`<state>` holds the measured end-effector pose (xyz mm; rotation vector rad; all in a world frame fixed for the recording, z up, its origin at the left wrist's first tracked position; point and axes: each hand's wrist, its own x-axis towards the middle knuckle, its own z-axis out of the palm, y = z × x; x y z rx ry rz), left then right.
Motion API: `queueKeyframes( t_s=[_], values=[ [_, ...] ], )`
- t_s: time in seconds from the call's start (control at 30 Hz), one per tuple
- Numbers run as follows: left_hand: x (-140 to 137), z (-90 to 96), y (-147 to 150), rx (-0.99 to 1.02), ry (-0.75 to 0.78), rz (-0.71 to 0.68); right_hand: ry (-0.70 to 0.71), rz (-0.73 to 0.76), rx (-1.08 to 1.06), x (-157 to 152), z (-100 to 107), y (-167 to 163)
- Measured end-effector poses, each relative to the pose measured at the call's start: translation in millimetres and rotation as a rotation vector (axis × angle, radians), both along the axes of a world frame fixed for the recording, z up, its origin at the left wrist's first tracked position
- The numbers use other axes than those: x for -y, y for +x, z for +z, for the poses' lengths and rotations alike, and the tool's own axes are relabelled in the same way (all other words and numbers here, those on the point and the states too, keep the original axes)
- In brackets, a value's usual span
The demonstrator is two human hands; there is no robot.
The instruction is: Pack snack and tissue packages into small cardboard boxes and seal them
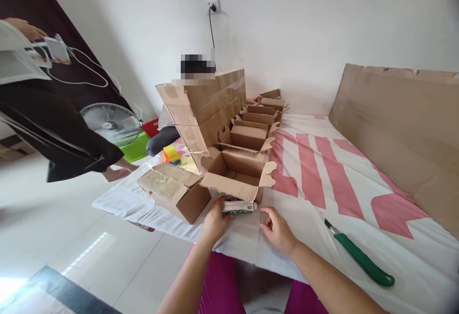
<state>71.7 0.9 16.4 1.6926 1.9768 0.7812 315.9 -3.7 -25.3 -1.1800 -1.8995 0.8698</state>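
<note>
My left hand (216,221) grips one end of a white and dark green squeeze tube (239,206), which lies on its side with its white cap to the right. Just beyond that cap is my right hand (278,230), its fingers loosely curled and apart, with nothing in them. An open cardboard box (233,186) stands right behind the tube, flaps folded outward and its inner floor showing. To the left of my left hand sits a closed, taped carton (172,187).
More open boxes (249,137) run back in a row beside stacked taped cartons (211,103). A green utility knife (364,259), blade out, lies at right on the cloth-covered table (287,213). Behind the stack sits a person (167,118); another (46,113) stands left near a fan (111,124).
</note>
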Motion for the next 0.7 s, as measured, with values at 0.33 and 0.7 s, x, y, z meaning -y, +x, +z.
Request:
queueKeyframes(
  t_s=[0.33, 0.7],
  values=[
    [1, -20.4, 22, -0.242, 0.129, 0.126, 0.042, 0.008, -0.018, -1, -3, -1],
    [-22, -17.6, 34, -0.306, 0.092, 0.096, 0.102, -0.016, -0.035, -3, -6, -2]
  ],
)
